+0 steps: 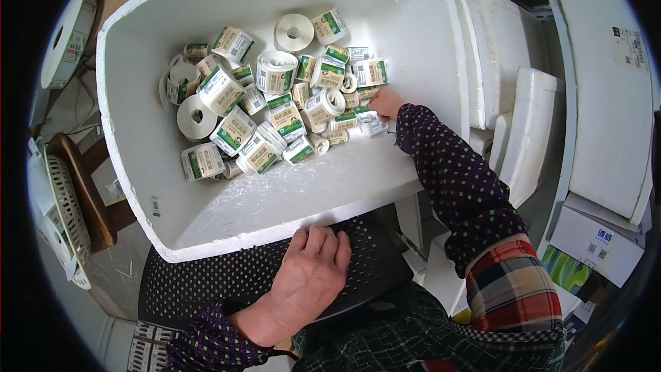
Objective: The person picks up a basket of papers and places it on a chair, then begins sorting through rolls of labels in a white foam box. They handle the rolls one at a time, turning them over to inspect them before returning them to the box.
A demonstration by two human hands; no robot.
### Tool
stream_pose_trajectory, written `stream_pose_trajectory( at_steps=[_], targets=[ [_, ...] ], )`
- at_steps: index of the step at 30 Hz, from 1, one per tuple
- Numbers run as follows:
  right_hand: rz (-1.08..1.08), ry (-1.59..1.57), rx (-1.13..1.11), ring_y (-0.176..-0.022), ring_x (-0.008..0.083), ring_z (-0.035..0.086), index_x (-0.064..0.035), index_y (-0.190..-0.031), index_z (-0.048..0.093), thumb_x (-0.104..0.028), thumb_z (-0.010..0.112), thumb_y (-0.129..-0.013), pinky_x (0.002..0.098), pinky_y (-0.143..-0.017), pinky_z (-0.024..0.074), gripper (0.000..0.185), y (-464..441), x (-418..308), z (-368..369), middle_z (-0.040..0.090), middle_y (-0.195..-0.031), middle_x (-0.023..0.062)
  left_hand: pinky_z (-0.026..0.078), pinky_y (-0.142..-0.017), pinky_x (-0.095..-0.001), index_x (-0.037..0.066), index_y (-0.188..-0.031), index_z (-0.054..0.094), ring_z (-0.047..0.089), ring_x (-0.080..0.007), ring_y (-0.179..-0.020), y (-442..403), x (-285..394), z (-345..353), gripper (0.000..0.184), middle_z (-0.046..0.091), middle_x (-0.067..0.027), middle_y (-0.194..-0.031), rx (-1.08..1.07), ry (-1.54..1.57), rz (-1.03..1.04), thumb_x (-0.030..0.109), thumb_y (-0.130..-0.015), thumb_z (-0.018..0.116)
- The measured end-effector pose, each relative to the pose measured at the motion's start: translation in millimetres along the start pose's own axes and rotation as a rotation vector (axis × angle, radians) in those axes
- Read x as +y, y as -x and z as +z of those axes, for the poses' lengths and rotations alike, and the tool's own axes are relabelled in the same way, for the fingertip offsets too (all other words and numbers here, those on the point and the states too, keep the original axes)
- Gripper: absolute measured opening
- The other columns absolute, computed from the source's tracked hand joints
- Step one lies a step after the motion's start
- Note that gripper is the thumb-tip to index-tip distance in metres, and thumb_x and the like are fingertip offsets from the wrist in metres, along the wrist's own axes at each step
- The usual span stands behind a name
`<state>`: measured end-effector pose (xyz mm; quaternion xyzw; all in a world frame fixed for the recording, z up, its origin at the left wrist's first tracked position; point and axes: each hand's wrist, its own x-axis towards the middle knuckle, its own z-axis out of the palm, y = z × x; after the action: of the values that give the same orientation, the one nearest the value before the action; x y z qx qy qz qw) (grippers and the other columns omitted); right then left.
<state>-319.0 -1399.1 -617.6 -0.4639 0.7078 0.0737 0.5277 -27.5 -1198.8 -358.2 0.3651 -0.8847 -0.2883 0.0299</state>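
A large white foam box [296,238] stands tilted in front of me, with a heap of label rolls [286,120] inside, printed green, white and tan. My left hand [310,279] is at the near rim of the box, its fingers curled over the edge. Inside, at the right end of the heap, my right hand [387,103] reaches down among the rolls, next to a small label roll [372,124]. Its fingertips are hidden, so I cannot see whether they grip a roll. A bare-cored roll [294,32] lies at the back of the heap.
Under the box is a black perforated seat [206,279]. White foam boxes [499,55] and a metal shelf frame [563,96] stand to the right. To the left are a large label roll [67,41], a wooden armrest [82,189] and a white plastic basket [67,200].
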Motion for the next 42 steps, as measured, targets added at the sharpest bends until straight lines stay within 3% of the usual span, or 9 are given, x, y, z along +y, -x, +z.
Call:
stream_pose_trajectory(
  at_steps=[6, 22, 25, 27, 30, 33, 36, 40, 42],
  targets=[
    [-0.046, 0.115, 0.14, -0.039, 0.0251, 0.057, 0.0091, -0.074, 0.06, -0.011, 0.058, -0.079, 0.0358, -0.038, 0.0479, 0.021, -2, 3, 6, 0.058, -0.053, 0.0154, 0.045, -0.089, -0.0411, -0.008, -0.11, 0.059, 0.055, -0.0307, -0.097, 0, 0, 0, 0.041, 0.061, -0.0191, -0.098, -0.009, -0.003, 0.001, 0.012, -0.075, 0.056],
    [-0.04, 0.243, 0.21, -0.042, 0.0275, 0.061, 0.0065, -0.069, 0.062, -0.013, 0.059, -0.079, 0.0376, -0.045, 0.0528, 0.022, 6, -7, 7, 0.062, -0.056, 0.0163, 0.046, -0.089, -0.0411, -0.008, -0.11, 0.059, 0.055, -0.0313, -0.097, 1, 1, 2, 0.041, 0.061, -0.0197, -0.098, 0.01, -0.011, 0.002, 0.012, -0.075, 0.056],
    [0.01, 0.218, 0.25, -0.058, 0.0309, 0.067, 0.0057, -0.074, 0.063, -0.012, 0.061, -0.079, 0.0404, -0.056, 0.0557, 0.019, 11, -10, 10, 0.066, -0.069, 0.02, 0.046, -0.088, -0.0412, -0.009, -0.109, 0.059, 0.056, -0.0314, -0.096, 1, 1, 1, 0.041, 0.061, -0.0199, -0.097, 0.006, 0.0, 0.004, 0.012, -0.075, 0.056],
    [-0.158, 0.543, 0.48, -0.079, 0.035, 0.067, 0.0043, -0.081, 0.064, -0.013, 0.064, -0.078, 0.0443, -0.071, 0.0548, 0.018, 8, -5, 14, 0.067, -0.084, 0.0228, 0.045, -0.089, -0.0403, -0.008, -0.112, 0.059, 0.055, -0.0316, -0.098, 1, 1, -2, 0.042, 0.06, -0.021, -0.102, -0.023, 0.003, -0.005, 0.011, -0.074, 0.056],
    [-0.175, 0.37, 0.581, -0.091, 0.0384, 0.063, 0.0025, -0.086, 0.065, -0.014, 0.066, -0.076, 0.0465, -0.081, 0.0509, 0.019, -4, 4, 17, 0.066, -0.09, 0.0231, 0.045, -0.09, -0.0394, -0.008, -0.114, 0.058, 0.055, -0.0317, -0.098, 1, 2, -3, 0.043, 0.059, -0.022, -0.106, -0.055, 0.001, -0.014, 0.01, -0.074, 0.055],
    [-0.404, 0.229, 0.616, -0.089, 0.0394, 0.063, 0.0013, -0.089, 0.065, -0.014, 0.067, -0.075, 0.0461, -0.078, 0.0508, 0.021, -16, 16, 15, 0.066, -0.089, 0.0222, 0.045, -0.09, -0.0393, -0.008, -0.114, 0.058, 0.055, -0.0316, -0.099, 1, 2, -2, 0.044, 0.059, -0.0219, -0.106, -0.055, -0.009, -0.017, 0.011, -0.075, 0.055],
    [-0.223, 0.138, 0.457, -0.087, 0.0402, 0.063, 0.0007, -0.091, 0.066, -0.015, 0.069, -0.073, 0.0451, -0.077, 0.0508, 0.024, -51, 33, 14, 0.066, -0.087, 0.0216, 0.045, -0.09, -0.0392, -0.008, -0.114, 0.058, 0.055, -0.0314, -0.099, 2, 2, -1, 0.044, 0.059, -0.0216, -0.106, -0.055, -0.021, -0.014, 0.012, -0.075, 0.055],
    [-0.331, 0.248, 0.511, -0.085, 0.0418, 0.062, 0.002, -0.094, 0.065, -0.015, 0.069, -0.074, 0.0442, -0.079, 0.0502, 0.027, -32, 18, 11, 0.065, -0.083, 0.0247, 0.045, -0.09, -0.0389, -0.008, -0.114, 0.058, 0.055, -0.0308, -0.098, 1, 2, -1, 0.044, 0.059, -0.0212, -0.105, -0.047, -0.021, -0.011, 0.011, -0.075, 0.055],
    [-0.292, 0.273, 0.454, -0.07, 0.0361, 0.065, 0.0029, -0.095, 0.065, -0.01, 0.066, -0.076, 0.042, -0.065, 0.053, 0.023, -25, 11, 10, 0.065, -0.076, 0.0217, 0.045, -0.09, -0.0388, -0.008, -0.114, 0.058, 0.055, -0.0306, -0.097, 1, 2, -2, 0.043, 0.059, -0.0212, -0.104, -0.052, -0.019, -0.006, 0.011, -0.075, 0.055]
  ],
)
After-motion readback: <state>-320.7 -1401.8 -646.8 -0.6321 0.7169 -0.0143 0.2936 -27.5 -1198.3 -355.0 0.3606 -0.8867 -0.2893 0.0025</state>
